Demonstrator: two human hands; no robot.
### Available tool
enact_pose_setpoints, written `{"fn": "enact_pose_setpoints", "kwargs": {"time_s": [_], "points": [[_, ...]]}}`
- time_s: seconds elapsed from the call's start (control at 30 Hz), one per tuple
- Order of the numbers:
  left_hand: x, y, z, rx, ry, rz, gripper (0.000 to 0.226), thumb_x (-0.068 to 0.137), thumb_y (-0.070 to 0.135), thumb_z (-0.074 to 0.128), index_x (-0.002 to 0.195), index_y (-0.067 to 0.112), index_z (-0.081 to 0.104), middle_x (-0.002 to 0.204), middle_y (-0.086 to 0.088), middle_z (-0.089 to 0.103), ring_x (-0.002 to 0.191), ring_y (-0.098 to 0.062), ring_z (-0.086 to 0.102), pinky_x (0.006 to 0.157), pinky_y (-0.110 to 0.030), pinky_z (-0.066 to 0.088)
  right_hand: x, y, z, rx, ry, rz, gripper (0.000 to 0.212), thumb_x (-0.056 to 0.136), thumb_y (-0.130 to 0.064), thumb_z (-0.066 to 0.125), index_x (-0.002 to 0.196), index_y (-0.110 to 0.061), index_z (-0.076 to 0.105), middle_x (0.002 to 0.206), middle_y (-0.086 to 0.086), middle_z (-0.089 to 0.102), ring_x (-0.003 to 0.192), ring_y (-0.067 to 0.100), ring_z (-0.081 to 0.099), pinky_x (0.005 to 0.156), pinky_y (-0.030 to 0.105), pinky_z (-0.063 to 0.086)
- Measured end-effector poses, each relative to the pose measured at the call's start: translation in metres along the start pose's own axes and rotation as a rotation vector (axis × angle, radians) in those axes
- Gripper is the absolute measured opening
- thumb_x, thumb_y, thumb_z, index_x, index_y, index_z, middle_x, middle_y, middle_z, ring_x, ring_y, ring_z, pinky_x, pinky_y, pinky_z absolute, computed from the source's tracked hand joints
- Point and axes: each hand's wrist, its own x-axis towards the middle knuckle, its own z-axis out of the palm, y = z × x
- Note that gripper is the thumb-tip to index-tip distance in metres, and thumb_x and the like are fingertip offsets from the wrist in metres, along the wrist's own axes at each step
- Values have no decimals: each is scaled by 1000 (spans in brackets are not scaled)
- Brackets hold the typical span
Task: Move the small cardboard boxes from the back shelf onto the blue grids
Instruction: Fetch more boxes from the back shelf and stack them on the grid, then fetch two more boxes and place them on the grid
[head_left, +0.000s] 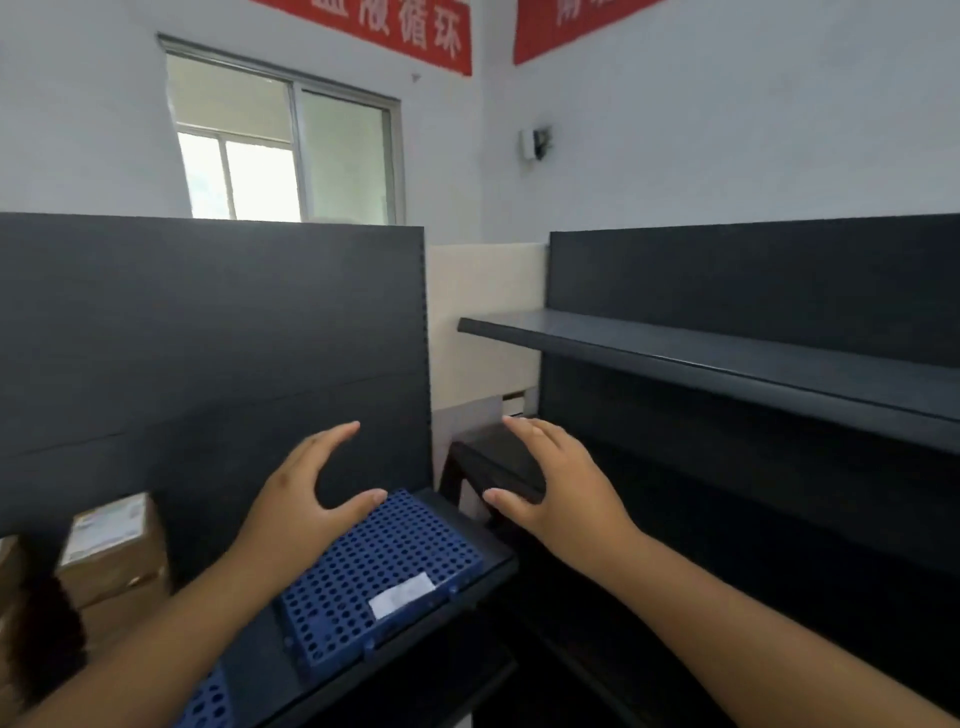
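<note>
A blue perforated grid (379, 582) lies on the dark shelf board at lower centre, with a white label on it. A second blue grid (208, 701) shows only a corner at the bottom edge. Small cardboard boxes (111, 551) with white labels are stacked at the lower left against the dark back panel. My left hand (301, 499) hovers over the far left edge of the blue grid, fingers spread, holding nothing. My right hand (556, 488) is raised to the right of the grid, open and empty, in front of a dark stool-like frame.
A tall dark shelf back panel (208, 338) stands on the left. A second dark shelving unit with a bare shelf board (727, 358) runs along the right. Between them is a gap with a cream panel (483, 322). A window and red banners are on the wall.
</note>
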Motion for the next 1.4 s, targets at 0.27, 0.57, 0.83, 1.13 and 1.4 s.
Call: {"fn": "enact_pose_setpoints", "kwargs": {"time_s": [0.27,0.57,0.83,1.13,1.4], "points": [[6,185,128,-141,-88,299,77,73,58,67,142,32,45,137,20,46,123,2,41,101,-29,37,-117,73,-189,-313,207,141,79,80,-61,63,147,-40,25,147,-17,37,135,4,31,109,29,33],[10,356,231,-262,-143,529,77,77,50,73,144,30,41,142,7,48,129,-14,45,102,-33,37,-225,112,-348,-640,350,370,76,84,-56,62,148,-33,28,146,-10,40,134,10,32,107,27,29],[27,491,301,-422,-169,752,77,79,54,69,146,29,40,144,6,47,130,-18,46,99,-40,45,-286,134,-452,-868,411,567,74,85,-55,61,147,-32,30,145,-7,41,133,15,35,107,32,35],[51,628,369,-489,-191,879,79,81,55,68,148,29,35,147,3,43,126,-23,50,92,-38,47,-317,164,-566,-1047,528,782,72,84,-54,62,146,-32,32,145,0,40,128,24,43,97,39,43],[61,715,423,-455,-287,835,85,80,56,69,150,32,27,152,2,36,127,-25,49,94,-42,48,-328,231,-642,-1092,497,784,75,83,-58,60,147,-35,28,145,-2,39,124,24,48,90,39,48]]}}
